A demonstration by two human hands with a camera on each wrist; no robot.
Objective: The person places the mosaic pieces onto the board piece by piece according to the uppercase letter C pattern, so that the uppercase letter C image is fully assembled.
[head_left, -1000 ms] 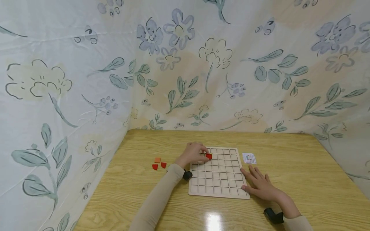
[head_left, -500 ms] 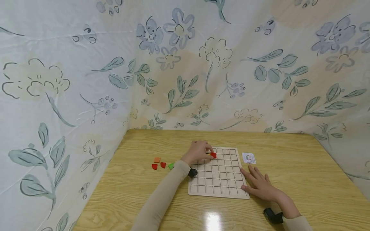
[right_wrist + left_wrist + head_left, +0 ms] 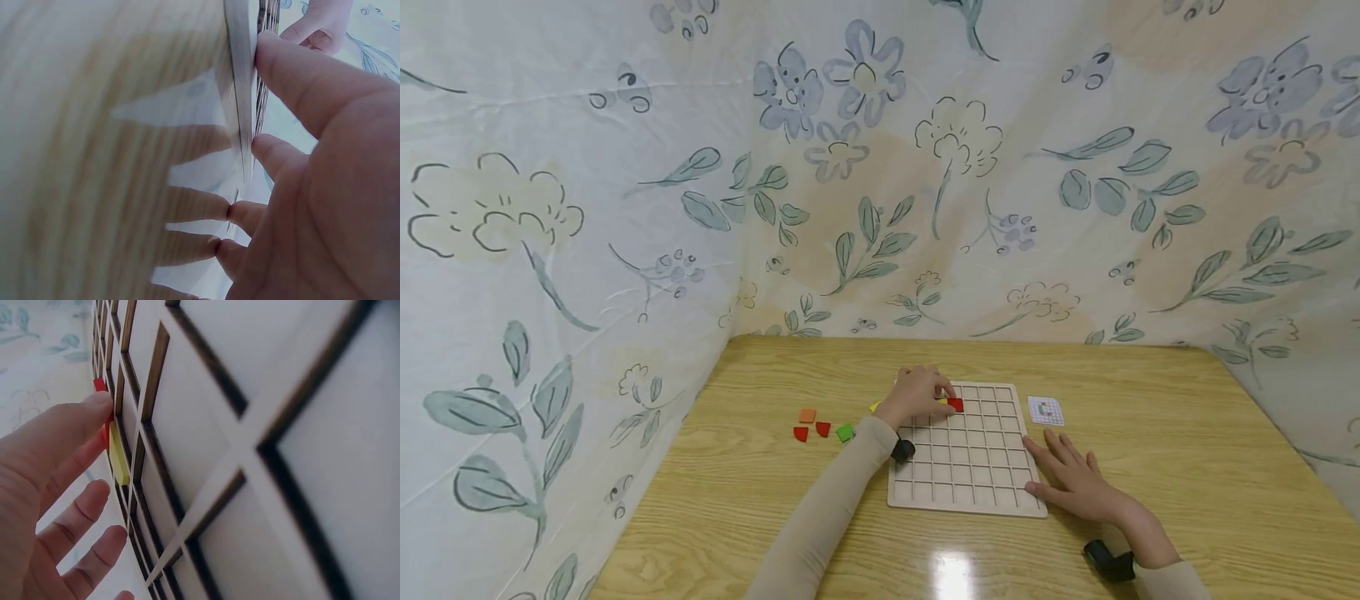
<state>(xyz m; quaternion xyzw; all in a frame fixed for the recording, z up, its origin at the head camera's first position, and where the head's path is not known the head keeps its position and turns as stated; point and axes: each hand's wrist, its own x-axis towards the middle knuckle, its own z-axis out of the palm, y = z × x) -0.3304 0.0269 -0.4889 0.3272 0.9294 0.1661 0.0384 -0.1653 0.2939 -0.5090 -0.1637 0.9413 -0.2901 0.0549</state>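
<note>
My left hand [image 3: 919, 395] is over the far part of a pale wooden grid board [image 3: 970, 475]. Its thumb and a finger pinch a small red square tile [image 3: 955, 405] at the grid. A yellow tile [image 3: 117, 453] sits in the board right beside the red one, partly covered by the hand in the head view. At the board's right edge lies my right hand [image 3: 1078, 479], fingers spread and holding nothing. In the right wrist view its thumb [image 3: 294, 69] touches the board's side. Whether the red tile is fully down in its cell cannot be seen.
Left of the board lie an orange square tile [image 3: 807, 415], two red rounded pieces [image 3: 801, 433] and a green tile [image 3: 846, 432]. A yellow piece [image 3: 876, 407] shows partly behind the left wrist. A printed pattern card [image 3: 1046, 410] lies to the board's right.
Over the first half second my left hand shifted right with the red tile, uncovering the yellow tile and the green one. Since then it has hardly moved. The right hand stays put.
</note>
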